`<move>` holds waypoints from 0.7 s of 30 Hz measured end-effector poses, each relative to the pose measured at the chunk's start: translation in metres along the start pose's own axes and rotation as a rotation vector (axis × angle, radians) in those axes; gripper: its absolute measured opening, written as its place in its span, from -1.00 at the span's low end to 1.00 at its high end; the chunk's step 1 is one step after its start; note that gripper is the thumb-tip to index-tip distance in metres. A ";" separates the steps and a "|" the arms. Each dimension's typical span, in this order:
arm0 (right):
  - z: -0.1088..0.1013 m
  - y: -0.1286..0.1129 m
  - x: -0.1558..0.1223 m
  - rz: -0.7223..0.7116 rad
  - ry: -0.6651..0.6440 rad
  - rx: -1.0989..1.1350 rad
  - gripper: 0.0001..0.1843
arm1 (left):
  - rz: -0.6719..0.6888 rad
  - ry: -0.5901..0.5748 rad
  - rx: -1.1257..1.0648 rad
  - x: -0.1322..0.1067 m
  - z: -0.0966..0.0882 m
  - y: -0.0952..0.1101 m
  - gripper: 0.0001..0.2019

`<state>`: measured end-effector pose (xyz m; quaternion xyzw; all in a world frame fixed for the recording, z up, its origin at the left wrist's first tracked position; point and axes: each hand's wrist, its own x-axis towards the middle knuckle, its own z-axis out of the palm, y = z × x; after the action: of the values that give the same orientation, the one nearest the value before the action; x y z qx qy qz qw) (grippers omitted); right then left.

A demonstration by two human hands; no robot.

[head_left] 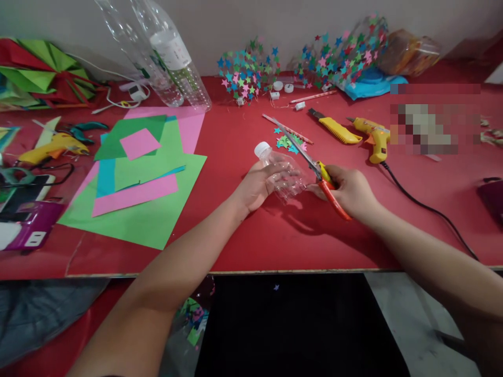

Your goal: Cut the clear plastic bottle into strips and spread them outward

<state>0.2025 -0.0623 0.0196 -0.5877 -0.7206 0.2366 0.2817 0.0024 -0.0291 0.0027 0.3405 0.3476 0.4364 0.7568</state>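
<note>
My left hand (pixel 257 183) is closed around a clear plastic bottle (pixel 286 175) with a white cap, tilted with the cap up and to the left. Its fingers show through the clear plastic. In my right hand (pixel 349 191) is a pair of scissors (pixel 314 165) with red and yellow handles. The metal blades look closed and point up and left, passing just beyond the bottle. My right fingertips come close to the bottle's lower end; whether they touch it I cannot tell. Small paper stars (pixel 291 142) lie behind the bottle.
Star-covered clear pieces (pixel 247 73) stand along the wall, near tall bottles (pixel 176 57). A yellow cutter (pixel 340 130) and a corded glue gun (pixel 375 139) lie right. Coloured paper sheets (pixel 157 209) and another yellow glue gun (pixel 55 149) lie left. The table's front edge (pixel 275 272) is near.
</note>
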 end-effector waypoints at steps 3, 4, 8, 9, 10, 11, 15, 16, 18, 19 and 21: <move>0.003 0.000 -0.001 -0.082 0.061 -0.076 -0.66 | -0.055 -0.030 0.028 0.002 -0.002 0.001 -0.75; 0.004 0.000 -0.002 -0.097 0.080 -0.083 -0.71 | -0.067 -0.030 0.039 0.003 -0.003 0.001 -0.74; 0.006 0.001 -0.003 -0.116 0.143 -0.040 -0.77 | -0.059 -0.061 0.054 0.003 -0.004 0.000 -0.68; 0.006 0.001 -0.003 -0.111 0.162 -0.029 -0.75 | -0.055 -0.095 0.050 0.003 -0.004 0.000 -0.66; 0.005 0.002 -0.002 -0.102 0.180 -0.025 -0.73 | -0.057 -0.136 0.043 0.002 -0.006 0.000 -0.65; 0.005 0.002 -0.002 -0.091 0.197 -0.028 -0.72 | -0.066 -0.181 0.032 0.001 -0.007 0.001 -0.63; 0.003 0.006 -0.001 -0.090 0.226 -0.037 -0.73 | -0.107 -0.340 -0.037 0.000 -0.013 0.007 -0.52; 0.004 0.007 -0.001 -0.102 0.217 -0.036 -0.73 | -0.109 -0.354 -0.054 0.001 -0.014 0.008 -0.52; 0.004 0.008 -0.002 -0.119 0.180 -0.043 -0.75 | -0.107 -0.337 -0.076 0.002 -0.015 0.010 -0.56; 0.005 0.008 -0.003 -0.123 0.157 -0.050 -0.78 | -0.103 -0.311 -0.078 0.003 -0.015 0.010 -0.59; 0.006 0.007 -0.004 -0.124 0.120 -0.067 -0.84 | -0.086 -0.251 -0.059 0.005 -0.014 0.009 -0.67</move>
<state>0.2041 -0.0649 0.0098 -0.5642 -0.7449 0.1591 0.3186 -0.0111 -0.0181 0.0016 0.3547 0.2513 0.3675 0.8222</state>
